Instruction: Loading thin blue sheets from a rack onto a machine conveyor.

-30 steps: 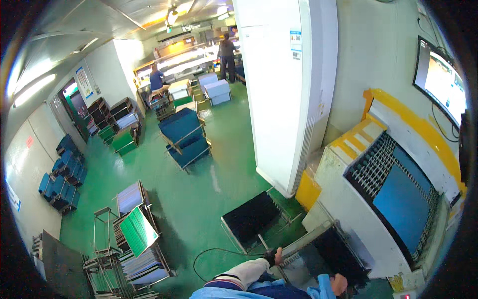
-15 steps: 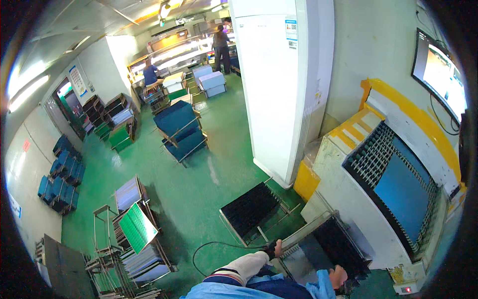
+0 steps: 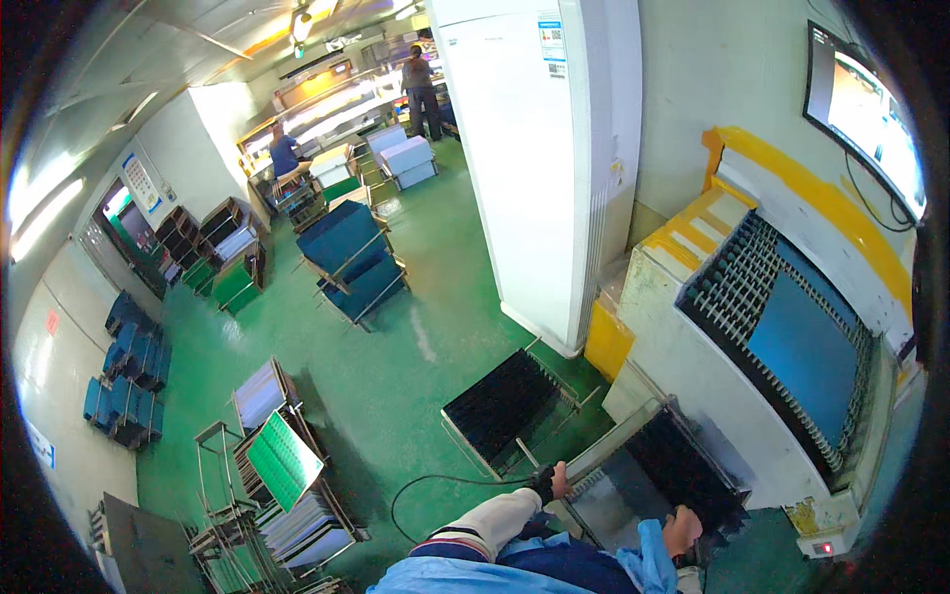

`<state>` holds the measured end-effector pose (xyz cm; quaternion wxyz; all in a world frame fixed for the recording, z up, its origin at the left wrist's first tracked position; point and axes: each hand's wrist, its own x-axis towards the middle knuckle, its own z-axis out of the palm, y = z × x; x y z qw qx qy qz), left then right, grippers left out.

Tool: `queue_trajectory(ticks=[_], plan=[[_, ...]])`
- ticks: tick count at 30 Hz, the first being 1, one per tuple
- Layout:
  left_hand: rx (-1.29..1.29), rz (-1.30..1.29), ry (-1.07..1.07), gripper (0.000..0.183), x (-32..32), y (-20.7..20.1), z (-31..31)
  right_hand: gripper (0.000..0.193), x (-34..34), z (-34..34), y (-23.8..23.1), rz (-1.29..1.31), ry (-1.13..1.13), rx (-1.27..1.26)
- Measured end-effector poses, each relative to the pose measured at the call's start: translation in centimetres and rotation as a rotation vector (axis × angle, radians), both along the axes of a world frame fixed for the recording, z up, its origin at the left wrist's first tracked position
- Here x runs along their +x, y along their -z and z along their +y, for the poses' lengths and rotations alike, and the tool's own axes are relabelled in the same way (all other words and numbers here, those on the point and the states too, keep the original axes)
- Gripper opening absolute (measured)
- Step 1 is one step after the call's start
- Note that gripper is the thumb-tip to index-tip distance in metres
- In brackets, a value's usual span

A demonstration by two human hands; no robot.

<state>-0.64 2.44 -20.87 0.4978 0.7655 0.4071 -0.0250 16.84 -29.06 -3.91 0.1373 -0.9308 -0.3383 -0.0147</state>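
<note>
Low in front of me stands a slotted rack point(image 3: 584, 453) with a pale metal frame. Rows of dark panels point(image 3: 683, 450) fill its far right part, and a smooth grey panel point(image 3: 621, 487) shows nearer to me. My left hand point(image 3: 561, 479) is closed on the rack's left edge; a black strap with a thin cable circles that wrist. My right hand point(image 3: 681, 531), below a light blue sleeve, is closed at the rack's near right edge. Its fingertips are partly hidden.
On the right a white machine with a roller bed point(image 3: 737, 262) carries a blue panel point(image 3: 807, 342). Another rack of dark panels point(image 3: 503, 408) stands ahead on the green floor. A tall white cabinet point(image 3: 524, 188) is behind it. Racks of panels point(image 3: 282, 470) stand at left. Two people work far back.
The whole view has shifted and turned slightly with my head. Both hands keep their places on the rack.
</note>
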Motion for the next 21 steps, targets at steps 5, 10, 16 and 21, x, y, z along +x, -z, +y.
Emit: queue_trajectory(ticks=[5, 10, 16, 21], plan=[[0.314, 0.121, 0.319, 0.045, -1.0, -4.6, 0.2, 0.025, -0.1, 0.3, 0.1, 0.082, 0.094, -0.053], [0.236, 0.171, 0.319, 0.055, -0.6, -2.7, 0.5, 0.021, -0.3, 0.5, -0.2, 0.023, 0.067, -0.015], [0.315, 0.146, 0.308, 0.06, -0.6, -1.6, 0.4, 0.018, -0.2, 1.0, -2.0, 0.129, 0.12, -0.107], [0.22, 0.256, 0.326, 0.056, -0.7, -9.6, 0.3, 0.016, -0.4, 0.9, -1.9, 0.096, 0.082, -0.07]])
